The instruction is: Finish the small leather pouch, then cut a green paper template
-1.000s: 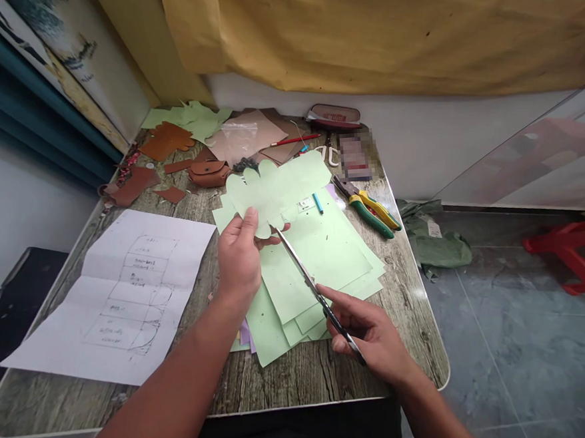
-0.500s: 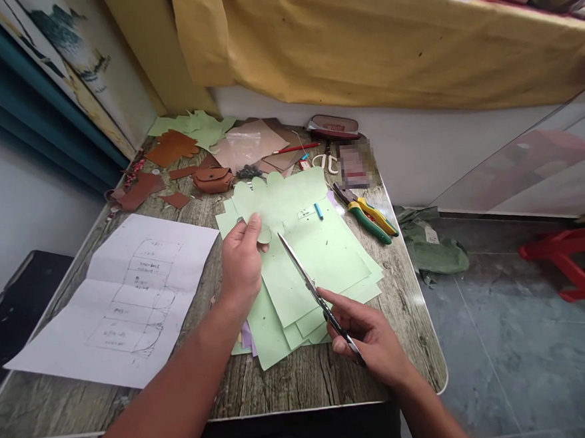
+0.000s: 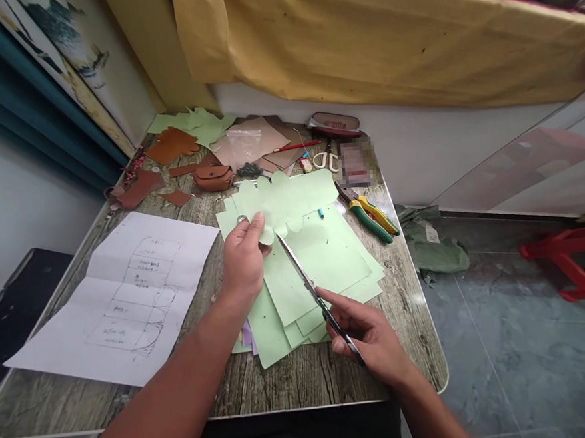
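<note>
1. Writing: we find handwritten notes and ruled outlines on one creased white paper sheet [image 3: 106,279]; the script is too small to read. Raised lettering on one dark reddish-brown oblong case [image 3: 336,124] is likewise illegible to us.
2. Count: we record one pair of pliers with green and yellow handles [image 3: 367,214], one small brown leather pouch with a flap [image 3: 213,178], one slim red pencil-like stick [image 3: 295,147] and two white loop handles [image 3: 321,161]. All lie on the wood-patterned desk [image 3: 410,324]. Several overlapping pale green paper sheets [image 3: 321,270] form a loose stack; we cannot tell their exact number.
3. Workpiece: we observe one scalloped pale green paper piece [image 3: 295,195], thin and matte, with rounded lobes on its far and near edges. It is above the upper part of the stack.
4. Left hand [image 3: 244,259]: its grip is pinched on the paper piece's near left edge, thumb on top.
5. Right hand [image 3: 374,340]: its grip is closed around the long silver-bladed, dark-handled scissors [image 3: 304,278]. Their tip is at the lobed near edge; contact we cannot confirm.
</note>
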Demonstrator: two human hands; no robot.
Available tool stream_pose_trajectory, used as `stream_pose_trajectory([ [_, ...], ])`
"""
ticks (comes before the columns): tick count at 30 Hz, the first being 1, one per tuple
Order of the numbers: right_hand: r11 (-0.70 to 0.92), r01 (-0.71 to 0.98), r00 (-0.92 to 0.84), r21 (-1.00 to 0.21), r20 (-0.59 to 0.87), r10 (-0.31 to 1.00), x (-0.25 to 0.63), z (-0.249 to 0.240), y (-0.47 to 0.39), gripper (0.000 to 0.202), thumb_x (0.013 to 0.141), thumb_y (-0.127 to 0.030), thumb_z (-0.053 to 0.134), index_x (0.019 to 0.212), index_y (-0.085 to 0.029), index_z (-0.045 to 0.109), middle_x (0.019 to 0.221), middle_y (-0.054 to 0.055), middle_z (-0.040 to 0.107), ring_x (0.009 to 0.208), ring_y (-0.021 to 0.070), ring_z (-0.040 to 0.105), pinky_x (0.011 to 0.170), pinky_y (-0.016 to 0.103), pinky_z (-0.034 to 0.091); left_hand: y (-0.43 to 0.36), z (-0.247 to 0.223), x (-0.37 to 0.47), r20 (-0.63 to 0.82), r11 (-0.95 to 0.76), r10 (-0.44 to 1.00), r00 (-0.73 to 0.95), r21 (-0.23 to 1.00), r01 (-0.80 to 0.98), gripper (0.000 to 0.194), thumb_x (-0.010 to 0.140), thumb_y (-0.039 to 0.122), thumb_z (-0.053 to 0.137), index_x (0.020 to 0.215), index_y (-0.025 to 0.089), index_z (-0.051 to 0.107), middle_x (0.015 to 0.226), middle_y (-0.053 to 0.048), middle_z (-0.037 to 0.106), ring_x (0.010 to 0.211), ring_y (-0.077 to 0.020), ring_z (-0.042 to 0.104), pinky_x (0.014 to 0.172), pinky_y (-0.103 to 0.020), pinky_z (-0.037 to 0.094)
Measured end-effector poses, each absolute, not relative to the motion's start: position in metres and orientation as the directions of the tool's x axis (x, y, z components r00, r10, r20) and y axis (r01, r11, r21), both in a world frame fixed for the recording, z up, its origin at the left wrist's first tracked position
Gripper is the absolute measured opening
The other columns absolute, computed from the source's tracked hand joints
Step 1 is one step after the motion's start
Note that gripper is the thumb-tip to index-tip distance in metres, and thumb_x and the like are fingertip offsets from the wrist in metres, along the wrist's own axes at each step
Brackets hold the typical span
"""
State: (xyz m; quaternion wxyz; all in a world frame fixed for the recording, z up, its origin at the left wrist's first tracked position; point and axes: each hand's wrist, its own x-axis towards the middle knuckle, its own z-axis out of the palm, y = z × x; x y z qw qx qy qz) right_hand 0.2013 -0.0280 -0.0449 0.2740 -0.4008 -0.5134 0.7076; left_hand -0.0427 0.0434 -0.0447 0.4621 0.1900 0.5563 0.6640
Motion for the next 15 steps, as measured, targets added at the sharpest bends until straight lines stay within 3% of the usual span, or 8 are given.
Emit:
stream_pose_trajectory([
  [15, -0.339, -0.007, -0.522, -0.941, -0.285, 0.804, 0.1980, -0.0407, -0.0267, 0.075, 0.082, -0.047, 0.095, 0.150, -0.027, 0.072, 0.078, -0.002, 0.049, 0.068, 0.0151, 0.045, 0.061, 0.029, 0.037, 0.0412, -0.0464, -0.0399, -0.279, 0.098, 0.845, -0.455, 0.919, -0.381, 0.039, 0.086, 0.059, 0.085, 0.080, 0.023, 0.069, 0.082, -0.002, 0.065, 0.077, -0.0171, 0.061, 0.065, -0.025, 0.053],
])
